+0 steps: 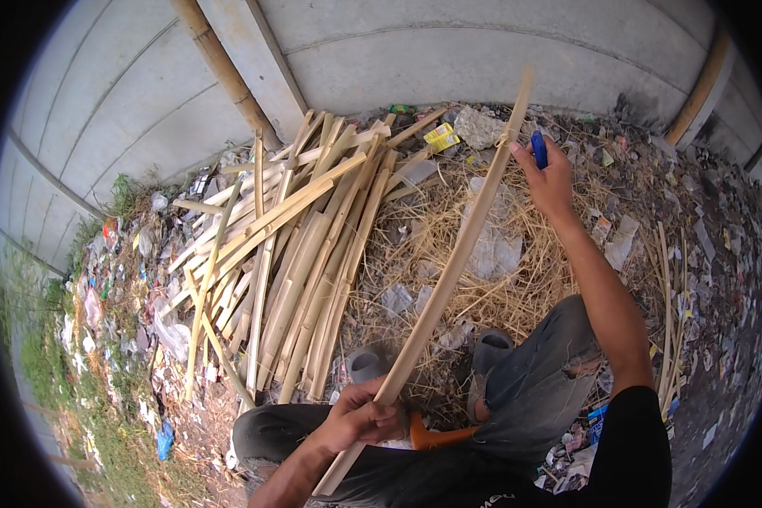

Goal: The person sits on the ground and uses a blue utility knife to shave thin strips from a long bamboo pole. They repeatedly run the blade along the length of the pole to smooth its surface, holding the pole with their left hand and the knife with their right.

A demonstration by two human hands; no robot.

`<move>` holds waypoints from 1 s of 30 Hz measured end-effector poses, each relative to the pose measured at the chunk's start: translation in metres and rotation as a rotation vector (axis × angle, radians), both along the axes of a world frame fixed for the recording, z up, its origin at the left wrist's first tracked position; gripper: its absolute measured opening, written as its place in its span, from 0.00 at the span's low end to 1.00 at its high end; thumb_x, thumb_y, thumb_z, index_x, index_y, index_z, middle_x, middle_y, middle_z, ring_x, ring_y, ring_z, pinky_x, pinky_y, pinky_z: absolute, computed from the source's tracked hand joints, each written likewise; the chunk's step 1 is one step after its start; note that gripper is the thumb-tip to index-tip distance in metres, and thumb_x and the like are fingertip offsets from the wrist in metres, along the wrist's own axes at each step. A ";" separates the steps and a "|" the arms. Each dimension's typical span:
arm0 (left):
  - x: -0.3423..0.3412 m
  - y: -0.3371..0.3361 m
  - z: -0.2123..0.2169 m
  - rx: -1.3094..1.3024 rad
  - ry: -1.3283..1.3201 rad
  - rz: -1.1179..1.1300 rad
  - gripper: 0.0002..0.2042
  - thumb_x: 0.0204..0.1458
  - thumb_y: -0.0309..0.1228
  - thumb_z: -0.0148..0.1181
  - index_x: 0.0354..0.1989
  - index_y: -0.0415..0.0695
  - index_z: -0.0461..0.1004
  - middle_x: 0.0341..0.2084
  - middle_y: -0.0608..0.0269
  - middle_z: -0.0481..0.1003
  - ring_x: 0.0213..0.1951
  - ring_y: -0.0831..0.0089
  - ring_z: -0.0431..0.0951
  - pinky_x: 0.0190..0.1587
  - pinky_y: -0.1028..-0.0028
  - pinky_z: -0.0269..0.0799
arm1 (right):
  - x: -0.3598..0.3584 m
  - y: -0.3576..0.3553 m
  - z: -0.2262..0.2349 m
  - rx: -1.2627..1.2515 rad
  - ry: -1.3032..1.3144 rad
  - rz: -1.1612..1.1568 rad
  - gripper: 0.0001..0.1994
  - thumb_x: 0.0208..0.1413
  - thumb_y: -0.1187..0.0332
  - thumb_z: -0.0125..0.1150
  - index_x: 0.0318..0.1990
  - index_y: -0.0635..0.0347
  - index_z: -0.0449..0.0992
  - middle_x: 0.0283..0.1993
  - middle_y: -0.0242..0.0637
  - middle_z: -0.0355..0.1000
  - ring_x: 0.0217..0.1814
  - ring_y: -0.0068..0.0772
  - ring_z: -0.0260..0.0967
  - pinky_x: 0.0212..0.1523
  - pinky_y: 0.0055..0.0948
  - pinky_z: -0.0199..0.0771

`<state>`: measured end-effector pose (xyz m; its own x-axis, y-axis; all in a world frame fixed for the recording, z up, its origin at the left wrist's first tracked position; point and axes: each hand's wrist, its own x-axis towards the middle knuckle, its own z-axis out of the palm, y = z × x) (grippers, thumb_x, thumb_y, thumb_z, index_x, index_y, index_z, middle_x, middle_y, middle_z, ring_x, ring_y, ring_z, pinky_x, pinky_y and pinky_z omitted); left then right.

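Observation:
A long split bamboo strip [449, 284] slants across in front of me, from beside my lap up to the far right. Its lower part is in the grip of my left hand [357, 416], above my left thigh. My right hand [548, 176], arm outstretched, is closed round a blue-handled tool [539, 149] at the strip's upper part. The tool's working end cannot be made out. A pale curl of bamboo [504, 138] stands off the strip there, and the strip's far tip is blurred.
A heap of bamboo strips [305, 271] lies left of centre. Thin shavings [525, 271] cover the littered ground beyond my feet. A concrete wall [483, 51] with bamboo poles [229, 72] closes off the back. Something orange [436, 436] shows between my legs. Thin strips [670, 313] lie at right.

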<state>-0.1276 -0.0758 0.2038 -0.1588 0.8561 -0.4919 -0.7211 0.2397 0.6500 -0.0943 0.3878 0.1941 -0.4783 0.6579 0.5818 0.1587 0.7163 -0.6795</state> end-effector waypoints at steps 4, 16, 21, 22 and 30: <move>0.000 -0.004 -0.002 -0.013 0.028 -0.018 0.23 0.62 0.19 0.49 0.68 0.37 0.65 0.20 0.72 0.62 0.15 0.85 0.58 0.18 0.81 0.55 | 0.001 -0.010 0.014 0.025 -0.046 -0.002 0.19 0.61 0.53 0.71 0.39 0.63 0.81 0.22 0.28 0.69 0.22 0.17 0.62 0.24 0.27 0.63; 0.001 0.005 0.010 -0.041 0.085 -0.095 0.29 0.62 0.19 0.48 0.74 0.39 0.58 0.18 0.73 0.60 0.17 0.84 0.58 0.21 0.80 0.56 | 0.000 0.019 -0.008 0.439 -0.084 0.024 0.15 0.64 0.59 0.66 0.44 0.66 0.80 0.30 0.52 0.78 0.28 0.55 0.75 0.31 0.41 0.74; 0.000 0.005 0.007 -0.023 0.098 -0.120 0.29 0.63 0.19 0.49 0.75 0.39 0.57 0.20 0.72 0.61 0.18 0.84 0.59 0.21 0.80 0.57 | -0.007 0.022 -0.015 0.029 -0.027 -0.068 0.19 0.69 0.55 0.59 0.46 0.66 0.79 0.31 0.49 0.78 0.31 0.50 0.76 0.36 0.40 0.75; 0.000 0.006 0.007 -0.016 0.084 -0.124 0.29 0.63 0.19 0.50 0.75 0.40 0.57 0.20 0.71 0.61 0.18 0.83 0.59 0.21 0.80 0.57 | -0.007 0.026 -0.019 -0.040 0.002 -0.069 0.20 0.70 0.54 0.58 0.46 0.66 0.79 0.32 0.49 0.78 0.32 0.48 0.77 0.36 0.40 0.75; 0.004 0.002 0.000 0.013 0.169 -0.154 0.27 0.63 0.19 0.51 0.73 0.40 0.62 0.22 0.68 0.66 0.18 0.83 0.61 0.19 0.81 0.56 | 0.002 0.072 -0.023 -0.619 0.328 -0.327 0.20 0.72 0.55 0.56 0.28 0.58 0.68 0.21 0.31 0.65 0.19 0.26 0.60 0.23 0.34 0.60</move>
<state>-0.1236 -0.0741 0.2037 -0.1048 0.8828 -0.4578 -0.5573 0.3292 0.7623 -0.0920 0.4599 0.1713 -0.0706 0.9876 0.1399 0.0177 0.1415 -0.9898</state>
